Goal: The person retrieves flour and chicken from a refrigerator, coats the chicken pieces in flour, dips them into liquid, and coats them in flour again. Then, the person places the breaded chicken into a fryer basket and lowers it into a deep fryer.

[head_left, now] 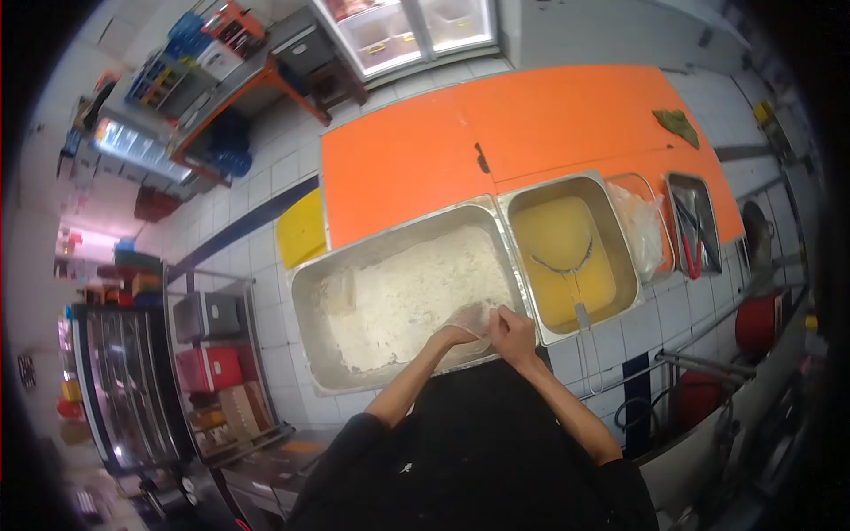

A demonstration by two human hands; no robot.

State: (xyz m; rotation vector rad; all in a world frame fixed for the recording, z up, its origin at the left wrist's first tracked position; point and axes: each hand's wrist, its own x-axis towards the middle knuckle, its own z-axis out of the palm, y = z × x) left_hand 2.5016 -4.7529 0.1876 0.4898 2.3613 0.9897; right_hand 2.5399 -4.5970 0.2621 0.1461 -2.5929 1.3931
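My left hand (462,327) is over the near right corner of a steel pan (305,305) of white flour (425,274). Clear, thin plastic, which looks like a disposable glove (481,317), covers it, and its fingers are hard to make out. Right beside it, my right hand (513,334) is closed in a fist, seemingly pinching the plastic's edge. A second steel pan (630,292) to the right holds yellow liquid (553,226). In that liquid rests a wire strainer (580,311), its long handle reaching over the near rim.
Behind the pans stretches an orange tabletop (398,168) with a green cloth (677,126) at its far right. Further right are a plastic bag (639,226) and a narrow tray (704,199) holding red-handled tongs (691,255). A wheeled rack (248,345) stands left.
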